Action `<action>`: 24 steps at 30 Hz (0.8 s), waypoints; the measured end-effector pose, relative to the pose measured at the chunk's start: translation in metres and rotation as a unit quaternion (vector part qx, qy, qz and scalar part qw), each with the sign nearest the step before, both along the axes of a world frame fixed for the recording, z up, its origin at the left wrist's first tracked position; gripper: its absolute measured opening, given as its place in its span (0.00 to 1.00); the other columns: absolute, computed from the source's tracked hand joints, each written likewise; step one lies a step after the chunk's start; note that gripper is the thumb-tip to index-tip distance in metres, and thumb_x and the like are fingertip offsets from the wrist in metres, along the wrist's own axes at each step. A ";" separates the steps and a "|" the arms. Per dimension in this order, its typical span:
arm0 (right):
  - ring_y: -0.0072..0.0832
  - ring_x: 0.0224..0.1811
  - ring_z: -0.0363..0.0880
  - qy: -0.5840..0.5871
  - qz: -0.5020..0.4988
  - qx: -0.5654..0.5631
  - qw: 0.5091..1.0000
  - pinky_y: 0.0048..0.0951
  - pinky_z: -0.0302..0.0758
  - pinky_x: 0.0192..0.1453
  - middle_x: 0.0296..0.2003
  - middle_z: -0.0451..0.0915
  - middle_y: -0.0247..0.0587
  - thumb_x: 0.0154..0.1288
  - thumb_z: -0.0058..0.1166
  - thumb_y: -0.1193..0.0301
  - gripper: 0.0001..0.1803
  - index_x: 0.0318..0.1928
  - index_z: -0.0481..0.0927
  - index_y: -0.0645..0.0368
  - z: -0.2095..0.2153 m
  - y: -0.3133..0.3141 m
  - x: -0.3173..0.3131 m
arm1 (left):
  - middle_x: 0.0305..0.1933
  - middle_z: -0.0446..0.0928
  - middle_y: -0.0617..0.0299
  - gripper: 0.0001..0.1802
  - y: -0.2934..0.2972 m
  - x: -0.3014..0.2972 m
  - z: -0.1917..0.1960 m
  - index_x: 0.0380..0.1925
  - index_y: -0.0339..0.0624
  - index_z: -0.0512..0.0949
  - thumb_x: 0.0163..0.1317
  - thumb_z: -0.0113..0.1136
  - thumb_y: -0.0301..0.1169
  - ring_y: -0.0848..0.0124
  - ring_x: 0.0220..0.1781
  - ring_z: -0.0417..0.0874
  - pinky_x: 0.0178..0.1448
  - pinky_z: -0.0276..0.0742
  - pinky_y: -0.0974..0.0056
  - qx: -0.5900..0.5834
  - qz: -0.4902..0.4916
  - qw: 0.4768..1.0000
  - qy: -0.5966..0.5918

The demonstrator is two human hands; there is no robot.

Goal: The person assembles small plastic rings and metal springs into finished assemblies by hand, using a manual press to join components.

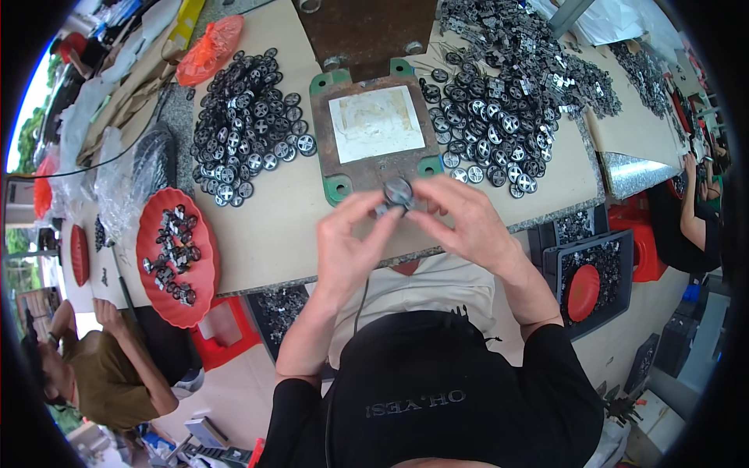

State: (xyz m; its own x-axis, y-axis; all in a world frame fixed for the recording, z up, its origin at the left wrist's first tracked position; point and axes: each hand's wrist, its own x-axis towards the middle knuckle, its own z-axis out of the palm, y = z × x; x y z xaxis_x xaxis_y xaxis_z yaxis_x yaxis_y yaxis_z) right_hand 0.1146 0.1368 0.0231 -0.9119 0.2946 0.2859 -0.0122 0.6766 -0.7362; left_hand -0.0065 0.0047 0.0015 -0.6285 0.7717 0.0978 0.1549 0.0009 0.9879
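Both my hands meet at the near edge of the machine base, pinching a small black toy wheel (pixel 398 191) with a silvery spoked face. My left hand (pixel 351 238) grips it from the left with thumb and fingers. From the other side, my right hand (pixel 464 214) closes on it too; the fingertips are slightly blurred. Just beyond is a rusty metal machine base (pixel 321 129) with green corners and a pale plate (pixel 376 123) on top. A heap of similar wheels (pixel 250 125) lies to its left, and another wheel heap (pixel 499 125) to its right.
Small grey parts (pixel 538 54) are piled at the far right. A red scalloped tray (pixel 205 269) with small wheeled pieces juts over the table's left edge, near a co-worker (pixel 117 374). An orange plastic bag (pixel 211 51) lies far left. Dark crates (pixel 620 292) stand low on the right.
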 end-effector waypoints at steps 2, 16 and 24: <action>0.34 0.29 0.75 0.000 -0.050 -0.047 0.998 0.32 0.73 0.33 0.37 0.73 0.44 0.53 0.57 0.71 0.22 0.50 0.70 0.59 0.004 0.003 -0.006 | 0.33 0.77 0.60 0.14 0.015 -0.020 0.004 0.39 0.38 0.78 0.49 0.63 0.23 0.74 0.41 0.76 0.44 0.71 0.70 -0.001 0.019 1.000 0.002; 0.31 0.25 0.76 0.003 -0.112 -0.006 0.994 0.27 0.73 0.30 0.39 0.76 0.43 0.53 0.57 0.75 0.16 0.44 0.74 0.62 0.013 0.051 0.018 | 0.34 0.76 0.57 0.11 0.082 -0.071 0.001 0.31 0.34 0.79 0.46 0.66 0.26 0.71 0.34 0.75 0.39 0.70 0.70 0.041 0.146 0.947 0.283; 0.17 0.28 0.74 0.290 -0.210 0.187 0.915 0.19 0.69 0.32 0.27 0.80 0.35 0.60 0.51 0.69 0.10 0.37 0.79 0.62 0.193 0.131 -0.023 | 0.32 0.76 0.53 0.11 0.060 -0.066 -0.018 0.28 0.31 0.77 0.44 0.64 0.25 0.62 0.36 0.75 0.42 0.71 0.65 0.053 0.138 0.941 0.304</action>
State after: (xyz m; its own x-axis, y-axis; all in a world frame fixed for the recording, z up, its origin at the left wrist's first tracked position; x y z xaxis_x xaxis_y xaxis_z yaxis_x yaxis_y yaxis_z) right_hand 0.0917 0.2676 0.2164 -0.4043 0.3666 0.8379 -0.0077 0.9148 -0.4039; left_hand -0.0729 0.0650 -0.0160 -0.6063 0.5532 0.5713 0.7004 0.0311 0.7131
